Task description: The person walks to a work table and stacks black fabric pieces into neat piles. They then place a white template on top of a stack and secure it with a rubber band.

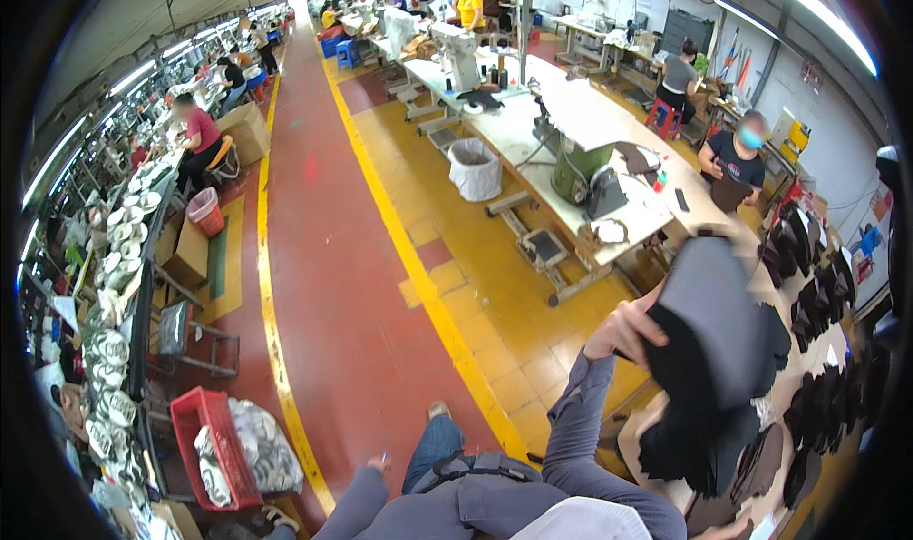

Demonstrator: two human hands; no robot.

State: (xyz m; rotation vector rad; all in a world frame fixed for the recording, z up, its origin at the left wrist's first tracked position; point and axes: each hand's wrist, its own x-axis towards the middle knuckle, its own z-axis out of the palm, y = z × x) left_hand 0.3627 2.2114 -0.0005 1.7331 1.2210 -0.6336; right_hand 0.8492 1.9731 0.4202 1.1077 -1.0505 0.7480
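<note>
My right hand (pixel 628 329) is closed on the left edge of a stack of black and dark grey cut pieces (pixel 718 321), which look like fabric or leather. The stack is blurred by motion and hangs over the near end of the worktable (pixel 632 440). My left hand (pixel 378 462) hangs low beside my leg. Only a small part of it shows, next to a tiny blue-white bit; its fingers cannot be made out. Dark brown pieces (pixel 759 469) lie under and beside the stack. At the lower edge, part of another hand (pixel 728 530) shows over the table.
Bundles of dark pieces (pixel 827 402) line the right side. A masked co-worker (pixel 737 164) faces the table. A green machine (pixel 575 171) and a white waste bin (pixel 474 171) stand ahead. A red aisle (pixel 333 207) runs forward; a red crate (pixel 214 445) sits left.
</note>
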